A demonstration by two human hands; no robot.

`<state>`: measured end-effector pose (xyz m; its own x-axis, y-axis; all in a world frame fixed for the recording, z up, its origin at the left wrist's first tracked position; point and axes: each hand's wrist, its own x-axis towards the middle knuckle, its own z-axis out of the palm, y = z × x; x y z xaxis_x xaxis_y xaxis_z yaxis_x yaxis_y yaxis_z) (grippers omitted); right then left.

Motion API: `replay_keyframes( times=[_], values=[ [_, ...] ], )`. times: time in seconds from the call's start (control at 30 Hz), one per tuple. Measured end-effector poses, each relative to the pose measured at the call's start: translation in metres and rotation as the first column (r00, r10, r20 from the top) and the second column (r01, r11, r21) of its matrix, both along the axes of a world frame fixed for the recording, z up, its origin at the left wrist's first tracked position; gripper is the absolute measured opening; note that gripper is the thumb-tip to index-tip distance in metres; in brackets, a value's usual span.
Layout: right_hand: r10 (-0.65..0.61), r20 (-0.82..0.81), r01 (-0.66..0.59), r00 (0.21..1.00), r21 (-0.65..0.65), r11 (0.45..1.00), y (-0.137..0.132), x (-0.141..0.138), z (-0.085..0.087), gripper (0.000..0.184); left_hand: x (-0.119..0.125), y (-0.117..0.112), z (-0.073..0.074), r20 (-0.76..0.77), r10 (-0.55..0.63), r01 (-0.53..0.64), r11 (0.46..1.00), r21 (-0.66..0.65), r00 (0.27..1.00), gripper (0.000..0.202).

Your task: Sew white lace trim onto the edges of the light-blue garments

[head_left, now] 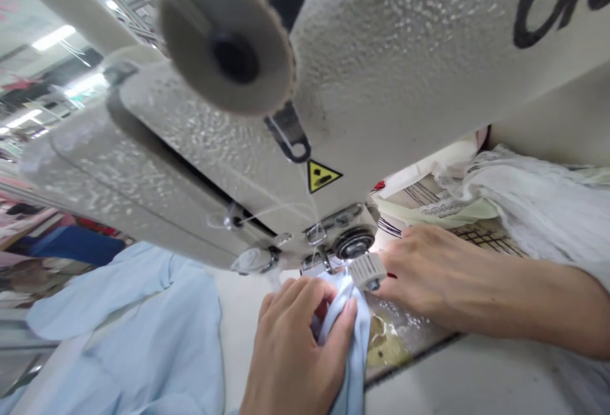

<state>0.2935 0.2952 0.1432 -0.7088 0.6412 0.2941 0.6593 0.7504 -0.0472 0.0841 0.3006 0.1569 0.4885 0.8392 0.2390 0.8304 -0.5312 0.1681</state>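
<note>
A pale sewing machine (381, 103) fills the upper part of the head view. Under its needle area (326, 262) lies a strip of light blue fabric (355, 351). My left hand (300, 339) pinches that fabric between thumb and fingers, just in front of the needle area. On the far side of the machine's white block (368, 270), my right hand (414, 269) rests low by the machine bed. Its fingertips are hidden behind the machine parts, so what they touch does not show.
More light blue fabric (157, 332) spreads over the white table (238, 332) on the left. White sheer fabric (548, 199) is heaped at the right, behind my right forearm. A thread disc (226, 43) sticks out from the machine head. A yellow warning label (323, 176) sits above the needle.
</note>
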Motion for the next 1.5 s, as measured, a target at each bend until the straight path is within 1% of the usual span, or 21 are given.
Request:
replay_keyframes(
  times=[0.03,0.13,0.23,0.3,0.37,0.47,0.57,0.67,0.77,0.83,0.93,1.1,1.23,1.3,1.37,1.43,1.5],
  values=[
    [0.001,0.007,-0.002,1.0,0.002,1.0,0.0,0.0,0.0,0.013,0.0,0.0,0.0,0.026,0.013,-0.013,1.0,0.007,1.0,0.015],
    [0.0,0.005,0.0,1.0,0.015,1.0,0.0,0.001,0.0,0.013,-0.004,0.001,-0.004,0.118,0.027,-0.029,0.999,0.016,0.993,0.003],
    [-0.009,-0.014,0.01,1.0,0.026,1.0,0.002,0.001,-0.002,0.015,-0.006,0.001,-0.01,0.134,0.046,-0.045,0.999,-0.014,0.99,0.007],
    [-0.01,-0.025,0.011,1.0,0.036,0.999,0.003,0.001,-0.003,0.015,-0.005,0.0,-0.011,0.123,0.048,-0.047,0.999,-0.011,0.991,0.008],
    [-0.005,-0.023,0.006,1.0,0.023,1.0,0.003,0.002,-0.002,0.015,-0.005,0.0,-0.01,0.068,0.007,-0.008,1.0,0.017,0.998,0.01],
    [-0.007,0.003,0.007,1.0,-0.04,0.999,0.003,0.002,0.002,0.016,-0.006,0.0,-0.008,-0.034,-0.057,0.059,0.996,0.062,0.998,0.014],
    [-0.013,0.031,0.016,0.999,-0.1,0.995,0.003,0.001,0.004,0.017,-0.009,0.0,-0.009,-0.048,-0.093,0.098,0.987,0.127,0.995,0.012],
    [-0.023,-0.018,0.021,1.0,-0.102,0.995,0.004,0.001,0.002,0.016,-0.012,0.0,-0.014,-0.068,-0.213,0.222,0.955,0.197,0.975,0.02],
    [-0.037,-0.063,0.03,0.997,-0.103,0.994,0.004,0.0,0.0,0.019,-0.013,-0.001,-0.018,-0.087,-0.342,0.353,0.912,0.208,0.936,0.027],
    [-0.031,-0.064,0.023,0.998,-0.109,0.994,0.004,0.001,-0.001,0.019,-0.013,-0.003,-0.02,-0.074,-0.38,0.387,0.893,0.229,0.922,0.027],
    [-0.029,-0.078,0.021,0.997,-0.105,0.994,0.005,0.003,-0.004,0.018,-0.013,-0.006,-0.023,-0.074,-0.376,0.383,0.891,0.244,0.923,0.028],
    [-0.05,-0.18,0.033,0.982,-0.096,0.995,0.007,0.007,-0.014,0.016,-0.012,-0.009,-0.022,-0.104,-0.34,0.355,0.911,0.21,0.935,0.029],
    [-0.091,-0.237,0.056,0.967,-0.147,0.988,0.005,0.006,-0.018,0.017,-0.013,-0.012,-0.019,-0.099,-0.335,0.348,0.922,0.171,0.937,0.029],
    [-0.088,-0.199,0.064,0.976,-0.121,0.991,0.004,0.004,-0.021,0.012,-0.014,-0.013,-0.018,-0.088,-0.337,0.347,0.927,0.143,0.937,0.028],
    [-0.089,-0.129,0.083,0.988,-0.051,0.995,0.003,0.002,-0.024,0.01,-0.014,-0.013,-0.018,-0.073,-0.338,0.345,0.931,0.117,0.938,0.028],
    [-0.087,-0.078,0.088,0.993,0.014,0.996,0.004,0.001,-0.026,0.016,-0.013,-0.013,-0.018,-0.056,-0.341,0.345,0.933,0.1,0.938,0.028],
    [-0.084,-0.045,0.086,0.995,0.057,0.995,0.004,0.001,-0.028,0.022,-0.01,-0.014,-0.018,-0.022,-0.337,0.337,0.934,0.118,0.941,0.027]
  ],
)
